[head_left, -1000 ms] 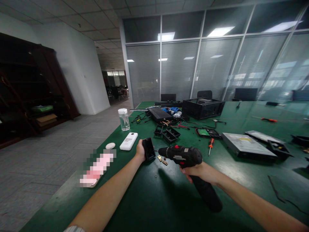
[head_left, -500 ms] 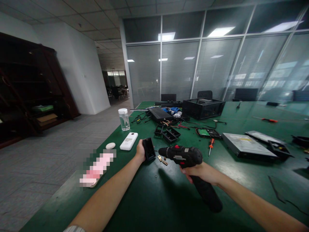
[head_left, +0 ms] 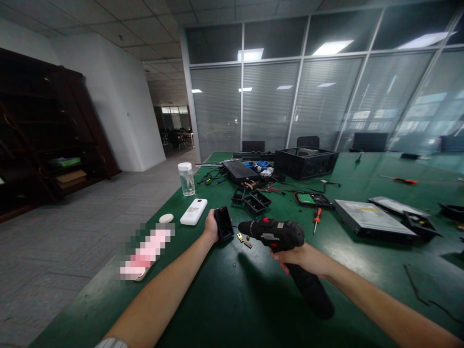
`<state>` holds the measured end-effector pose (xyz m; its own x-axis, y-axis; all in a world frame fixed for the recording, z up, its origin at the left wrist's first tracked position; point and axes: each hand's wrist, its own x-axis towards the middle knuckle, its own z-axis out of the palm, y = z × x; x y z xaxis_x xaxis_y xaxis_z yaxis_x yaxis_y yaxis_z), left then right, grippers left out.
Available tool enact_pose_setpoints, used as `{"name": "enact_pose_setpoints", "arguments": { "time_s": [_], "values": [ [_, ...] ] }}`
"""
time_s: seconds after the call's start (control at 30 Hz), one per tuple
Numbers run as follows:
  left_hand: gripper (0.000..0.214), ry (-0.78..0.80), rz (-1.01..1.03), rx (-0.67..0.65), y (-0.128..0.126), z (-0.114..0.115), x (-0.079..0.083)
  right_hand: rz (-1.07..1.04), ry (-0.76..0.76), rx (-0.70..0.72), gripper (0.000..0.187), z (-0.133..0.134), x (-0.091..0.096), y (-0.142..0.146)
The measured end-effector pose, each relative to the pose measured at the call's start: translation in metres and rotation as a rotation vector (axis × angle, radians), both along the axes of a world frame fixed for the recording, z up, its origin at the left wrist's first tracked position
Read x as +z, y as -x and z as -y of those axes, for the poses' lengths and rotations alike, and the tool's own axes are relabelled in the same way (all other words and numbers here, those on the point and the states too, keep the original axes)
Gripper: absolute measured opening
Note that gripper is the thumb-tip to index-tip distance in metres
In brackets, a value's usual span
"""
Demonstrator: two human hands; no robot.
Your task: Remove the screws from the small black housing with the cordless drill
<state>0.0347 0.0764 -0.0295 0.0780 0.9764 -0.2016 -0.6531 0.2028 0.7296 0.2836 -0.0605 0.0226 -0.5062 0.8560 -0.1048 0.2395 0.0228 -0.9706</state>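
My left hand (head_left: pixel 210 227) grips a small black plastic box (head_left: pixel 224 224) by its left side, its hollow face turned toward me. In my right hand (head_left: pixel 299 258) is a black cordless drill (head_left: pixel 271 233) with red details, held by its handle and aimed left. The bit reaches the right side of the box; whether it touches is too small to tell. Small brass-coloured metal pieces (head_left: pixel 248 245) lie on the green table beneath the drill's nose. Just beyond stand similar black plastic boxes (head_left: pixel 256 202).
To the left are a white device (head_left: pixel 194 212), a round white case (head_left: pixel 166 218), a blurred pink item (head_left: pixel 148 253) and a water bottle (head_left: pixel 187 181). An orange screwdriver (head_left: pixel 317 220), a circuit board (head_left: pixel 306 198) and a silver drive (head_left: pixel 371 220) lie right. A black metal case (head_left: pixel 306 164) stands behind.
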Motion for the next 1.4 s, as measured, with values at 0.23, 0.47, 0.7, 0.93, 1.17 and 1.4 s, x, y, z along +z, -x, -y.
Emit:
{"name": "enact_pose_setpoints", "arguments": {
  "time_s": [0.23, 0.47, 0.7, 0.93, 1.17, 1.4],
  "values": [
    [0.038, 0.023, -0.020, 0.004, -0.0001, 0.0015, 0.0016, -0.003, -0.005, -0.010, 0.022, 0.0001, -0.0025, -0.0004],
    [0.038, 0.031, -0.016, -0.008, 0.0002, 0.0011, 0.0015, 0.023, 0.022, -0.033, 0.024, 0.0002, -0.0019, -0.0006],
    [0.041, -0.014, -0.079, -0.005, -0.0004, 0.0032, 0.0015, 0.005, 0.007, -0.023, 0.022, 0.0005, -0.0014, -0.0005],
    [0.038, 0.016, -0.048, -0.001, -0.0002, 0.0037, 0.0027, -0.002, 0.009, -0.029, 0.023, 0.0018, 0.0016, 0.0005],
    [0.038, -0.017, -0.046, -0.014, 0.0004, 0.0014, 0.0002, 0.019, 0.008, -0.030, 0.022, 0.0019, 0.0008, 0.0008],
    [0.036, -0.012, -0.044, 0.019, -0.0004, 0.0013, -0.0001, -0.001, -0.016, -0.010, 0.018, 0.0006, -0.0015, 0.0005]
  ]
}}
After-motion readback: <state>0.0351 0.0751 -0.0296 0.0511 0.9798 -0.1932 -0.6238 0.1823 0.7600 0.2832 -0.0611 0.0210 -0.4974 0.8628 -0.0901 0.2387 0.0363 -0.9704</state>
